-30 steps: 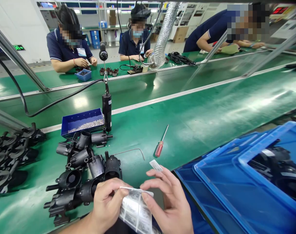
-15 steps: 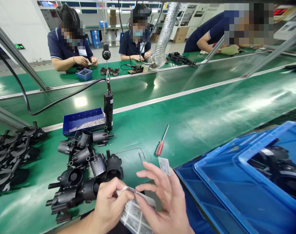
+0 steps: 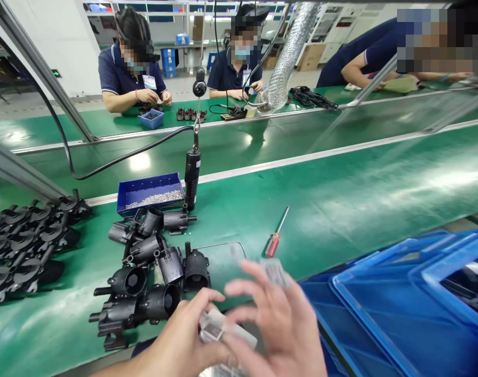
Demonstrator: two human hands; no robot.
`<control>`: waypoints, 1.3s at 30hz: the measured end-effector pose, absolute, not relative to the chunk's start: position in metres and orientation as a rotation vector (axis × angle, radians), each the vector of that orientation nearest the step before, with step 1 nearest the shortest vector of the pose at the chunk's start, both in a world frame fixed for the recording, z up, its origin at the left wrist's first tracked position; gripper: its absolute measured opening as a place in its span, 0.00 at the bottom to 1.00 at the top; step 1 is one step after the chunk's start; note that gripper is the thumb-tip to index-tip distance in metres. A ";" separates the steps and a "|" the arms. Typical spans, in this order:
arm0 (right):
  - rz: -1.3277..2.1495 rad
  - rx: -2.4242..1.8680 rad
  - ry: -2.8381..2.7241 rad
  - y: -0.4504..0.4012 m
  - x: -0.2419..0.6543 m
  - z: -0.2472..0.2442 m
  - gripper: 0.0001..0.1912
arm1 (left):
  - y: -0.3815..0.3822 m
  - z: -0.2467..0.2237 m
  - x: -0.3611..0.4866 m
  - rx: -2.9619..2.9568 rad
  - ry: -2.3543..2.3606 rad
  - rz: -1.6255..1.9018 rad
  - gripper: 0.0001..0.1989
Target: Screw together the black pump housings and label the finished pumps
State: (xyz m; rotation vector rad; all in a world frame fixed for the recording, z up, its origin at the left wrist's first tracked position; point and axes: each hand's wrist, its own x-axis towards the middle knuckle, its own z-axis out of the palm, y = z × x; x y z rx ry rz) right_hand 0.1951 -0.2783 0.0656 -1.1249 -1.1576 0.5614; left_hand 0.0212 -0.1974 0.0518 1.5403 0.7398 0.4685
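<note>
My left hand [image 3: 192, 335] is closed on a sheet of small grey-and-white labels [image 3: 239, 337], its thumb along the near edge. Close beside it, my right hand [image 3: 278, 324] is blurred, with the fingers spread and the thumb over the sheet. One grey label [image 3: 276, 272] sticks to the back of its fingers. Another small label [image 3: 236, 252] shows, smeared, at a fingertip. Whether the right thumb pinches a label from the sheet, I cannot make out. Beyond the hands lie a red-handled screwdriver [image 3: 276, 233] and a thin bent rod [image 3: 223, 244].
Black cylindrical housings [image 3: 170, 264] lie piled left of my hands, with more black parts [image 3: 30, 241] farther left. Behind stands a blue bin [image 3: 123, 196] of small metal pieces. A black electric screwdriver [image 3: 192, 178] hangs beside it. Blue crates [image 3: 365, 303] stand right. Co-workers [image 3: 131, 78] sit opposite.
The view has shifted, so the bench things appear farther right. The label sheet has tipped lower between my hands, and my right hand is now blurred by motion.
</note>
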 end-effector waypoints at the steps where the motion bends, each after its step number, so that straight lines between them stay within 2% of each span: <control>1: 0.492 -1.171 -1.099 -0.263 0.195 0.064 0.51 | -0.198 0.051 0.020 1.535 0.730 0.397 0.28; 3: 0.418 -1.332 -1.095 -0.229 0.194 0.054 0.54 | -0.198 0.050 0.019 1.561 0.712 0.281 0.23; 5: 0.494 -1.430 -1.208 -0.198 0.193 0.039 0.63 | -0.198 0.049 0.017 1.624 0.703 0.264 0.19; 8: 0.643 -1.429 -1.451 -0.179 0.194 0.021 0.70 | -0.197 0.045 0.014 1.654 0.662 0.302 0.17; 11: 0.643 -1.397 -1.672 -0.196 0.204 0.012 0.70 | -0.197 0.042 0.014 1.607 0.647 0.326 0.16; 15: 0.448 -1.466 -1.750 -0.237 0.226 -0.003 0.63 | -0.198 0.042 0.022 1.548 0.678 0.282 0.19; 18: 0.427 -1.527 -1.657 -0.257 0.235 -0.016 0.59 | -0.199 0.038 0.029 1.435 0.724 0.191 0.27; 22: 0.568 -1.619 -1.460 -0.259 0.232 -0.019 0.58 | -0.199 0.027 0.033 1.377 0.829 0.119 0.55; 25: 0.566 -1.667 -1.364 -0.247 0.227 -0.012 0.56 | -0.199 0.020 0.034 1.419 0.874 0.053 0.67; 28: 0.604 -1.657 -1.337 -0.239 0.227 -0.005 0.57 | -0.199 0.018 0.035 1.442 0.912 0.008 0.71; 32: 0.702 -1.531 -1.266 -0.245 0.239 0.000 0.64 | -0.198 0.018 0.038 1.434 0.917 -0.010 0.72; 34: 0.646 -1.446 -1.143 -0.250 0.250 0.006 0.60 | -0.198 0.017 0.039 1.419 0.897 -0.009 0.73; 36: 0.613 -1.346 -0.986 -0.253 0.262 0.014 0.52 | -0.197 0.017 0.040 1.405 0.882 -0.007 0.72; 39: 0.786 -1.223 -0.816 -0.251 0.280 0.022 0.48 | -0.196 0.018 0.042 1.438 0.871 0.012 0.71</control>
